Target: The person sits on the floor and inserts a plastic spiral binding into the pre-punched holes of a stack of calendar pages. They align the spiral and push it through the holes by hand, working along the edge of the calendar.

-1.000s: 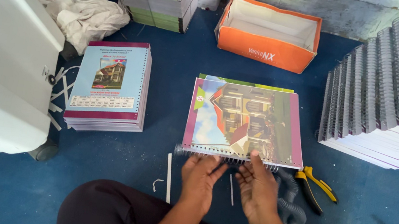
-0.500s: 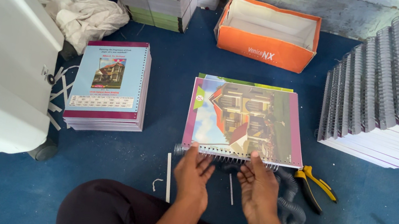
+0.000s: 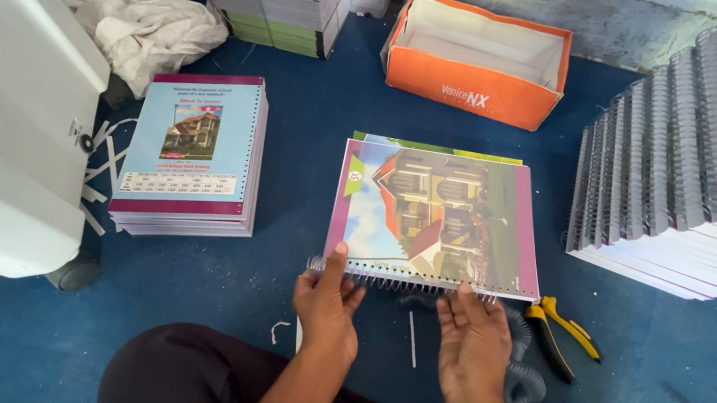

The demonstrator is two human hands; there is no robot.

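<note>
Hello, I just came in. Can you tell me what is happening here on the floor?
A person sits on the blue floor with both hands at the near edge of a notebook with a house picture on its cover. The left hand and the right hand touch the wire spiral binding along that edge. Yellow-handled pliers lie just right of the hands. A pile of unbound books sits to the left, bound notebooks are stacked to the right, and an open orange box stands behind.
</note>
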